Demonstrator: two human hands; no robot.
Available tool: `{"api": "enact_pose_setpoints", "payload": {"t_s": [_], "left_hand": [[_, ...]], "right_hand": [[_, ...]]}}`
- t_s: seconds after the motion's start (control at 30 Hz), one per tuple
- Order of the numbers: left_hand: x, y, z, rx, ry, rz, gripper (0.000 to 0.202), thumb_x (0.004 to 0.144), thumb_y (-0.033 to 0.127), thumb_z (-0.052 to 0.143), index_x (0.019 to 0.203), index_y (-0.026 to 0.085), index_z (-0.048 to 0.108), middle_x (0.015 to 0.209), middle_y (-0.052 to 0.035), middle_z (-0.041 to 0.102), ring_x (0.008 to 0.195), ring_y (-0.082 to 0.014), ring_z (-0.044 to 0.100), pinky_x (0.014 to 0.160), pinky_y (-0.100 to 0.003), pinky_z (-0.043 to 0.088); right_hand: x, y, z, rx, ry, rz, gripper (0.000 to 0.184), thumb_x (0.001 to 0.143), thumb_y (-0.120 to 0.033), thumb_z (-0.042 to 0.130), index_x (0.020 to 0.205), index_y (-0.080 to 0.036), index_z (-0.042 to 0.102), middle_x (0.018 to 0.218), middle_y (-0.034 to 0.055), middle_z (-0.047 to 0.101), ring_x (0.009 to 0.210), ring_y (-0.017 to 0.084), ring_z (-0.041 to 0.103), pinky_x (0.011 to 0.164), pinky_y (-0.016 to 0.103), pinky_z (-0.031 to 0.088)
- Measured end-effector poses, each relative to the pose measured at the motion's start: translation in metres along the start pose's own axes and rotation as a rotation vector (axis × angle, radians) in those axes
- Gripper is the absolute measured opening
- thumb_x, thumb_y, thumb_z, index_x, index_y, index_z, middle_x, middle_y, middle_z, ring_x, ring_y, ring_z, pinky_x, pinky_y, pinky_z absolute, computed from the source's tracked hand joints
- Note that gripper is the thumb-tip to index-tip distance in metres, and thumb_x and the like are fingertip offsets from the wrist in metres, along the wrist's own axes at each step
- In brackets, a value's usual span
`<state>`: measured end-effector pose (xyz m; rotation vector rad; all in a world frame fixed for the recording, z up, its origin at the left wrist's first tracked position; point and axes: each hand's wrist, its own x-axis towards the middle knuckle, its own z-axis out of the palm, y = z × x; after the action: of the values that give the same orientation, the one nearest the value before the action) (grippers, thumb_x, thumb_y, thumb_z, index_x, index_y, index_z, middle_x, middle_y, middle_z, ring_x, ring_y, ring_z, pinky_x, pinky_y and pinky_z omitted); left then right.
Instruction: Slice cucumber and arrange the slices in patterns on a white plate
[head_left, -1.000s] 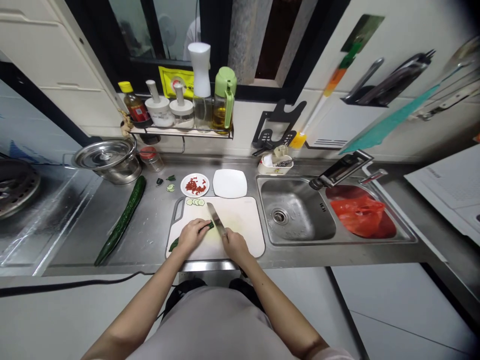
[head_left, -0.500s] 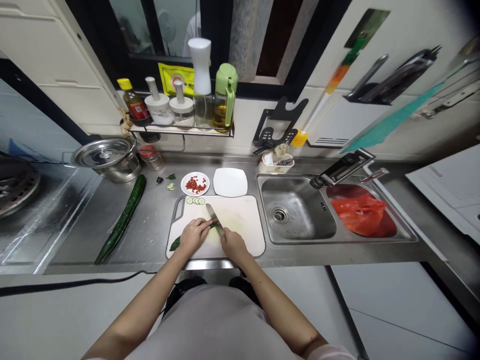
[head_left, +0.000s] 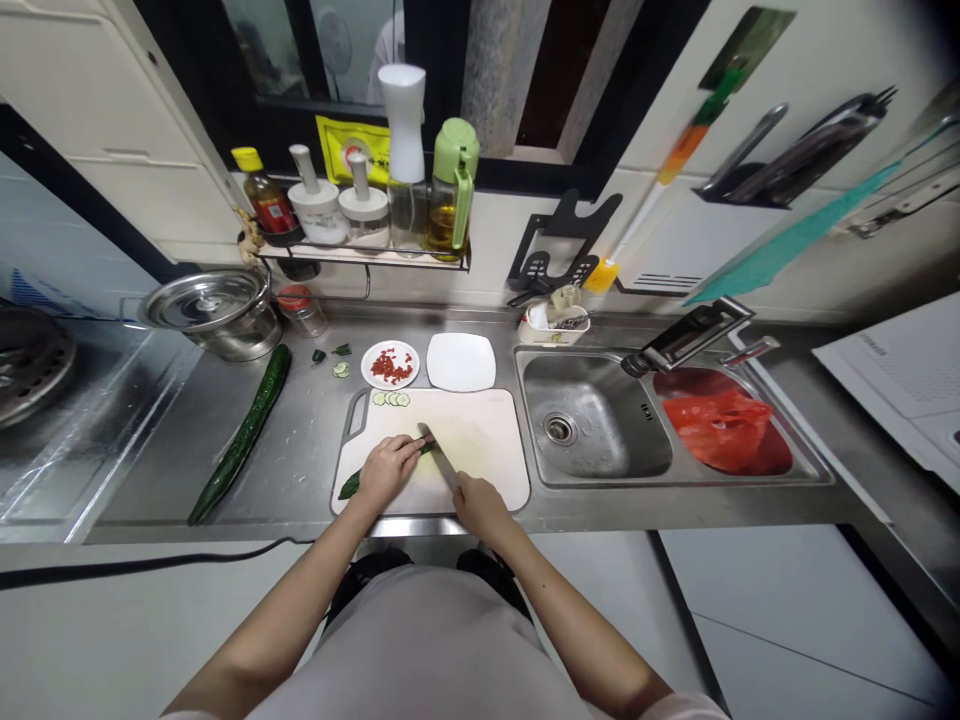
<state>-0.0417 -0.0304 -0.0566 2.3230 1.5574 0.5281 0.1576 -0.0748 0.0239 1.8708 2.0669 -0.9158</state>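
Observation:
My left hand [head_left: 388, 468] is closed over a piece of cucumber [head_left: 349, 486] lying on the white cutting board [head_left: 491, 440]. One dark green end sticks out to the left below the palm, and a bit shows past the fingertips. In my right hand [head_left: 480, 502] is the handle of a knife [head_left: 441, 458], its blade slanting up and left beside the left fingertips, at the cucumber's right end. Several thin cucumber slices [head_left: 391, 398] lie in a row at the board's upper left.
Behind the board are a plate of chopped red pieces [head_left: 390, 366] and a bare white plate [head_left: 461, 362]. A whole cucumber [head_left: 244, 435] and cucumber scraps [head_left: 341, 369] lie to the left. On the right is a sink [head_left: 600, 420] with a red plastic bag [head_left: 716, 430].
My right hand has drawn the knife a little down and to the right. My left hand keeps its hold on the cucumber.

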Motion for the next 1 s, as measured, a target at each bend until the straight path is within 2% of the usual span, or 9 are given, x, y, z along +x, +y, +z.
{"api": "enact_pose_setpoints", "payload": {"t_s": [0.23, 0.57, 0.87, 1.0], "left_hand": [[-0.001, -0.001, 0.004, 0.026, 0.064, 0.043, 0.03, 0.093, 0.03, 0.047, 0.115, 0.026, 0.066, 0.106, -0.0049, 0.065, 0.093, -0.0181, 0.057, 0.085, -0.032, 0.046], [-0.001, -0.004, 0.006, 0.029, 0.111, 0.102, 0.029, 0.093, 0.029, 0.048, 0.115, 0.025, 0.066, 0.104, -0.0049, 0.065, 0.092, -0.018, 0.057, 0.084, -0.033, 0.047], [-0.003, -0.003, 0.008, 0.028, 0.111, 0.1, 0.029, 0.092, 0.03, 0.049, 0.116, 0.025, 0.066, 0.105, -0.0056, 0.065, 0.093, -0.0185, 0.056, 0.084, -0.034, 0.047], [-0.003, -0.003, 0.008, 0.042, 0.11, 0.102, 0.029, 0.093, 0.031, 0.049, 0.115, 0.025, 0.066, 0.105, -0.0053, 0.065, 0.093, -0.0187, 0.056, 0.085, -0.034, 0.047]], "right_hand": [[-0.011, 0.002, -0.003, -0.004, -0.06, 0.028, 0.025, 0.09, -0.016, 0.038, 0.108, -0.014, 0.056, 0.095, 0.0128, 0.068, 0.088, 0.022, 0.064, 0.064, 0.027, 0.035], [-0.006, -0.005, -0.007, -0.024, -0.037, 0.035, 0.028, 0.089, -0.016, 0.038, 0.11, -0.014, 0.057, 0.099, 0.0151, 0.068, 0.092, 0.025, 0.064, 0.067, 0.028, 0.039], [0.013, -0.014, -0.006, -0.021, -0.009, 0.02, 0.029, 0.09, -0.015, 0.037, 0.111, -0.013, 0.057, 0.102, 0.0157, 0.067, 0.093, 0.024, 0.064, 0.07, 0.029, 0.042], [0.013, -0.016, -0.003, -0.024, 0.001, 0.026, 0.03, 0.09, -0.014, 0.036, 0.112, -0.012, 0.056, 0.101, 0.0157, 0.068, 0.093, 0.024, 0.064, 0.071, 0.029, 0.042]]}}
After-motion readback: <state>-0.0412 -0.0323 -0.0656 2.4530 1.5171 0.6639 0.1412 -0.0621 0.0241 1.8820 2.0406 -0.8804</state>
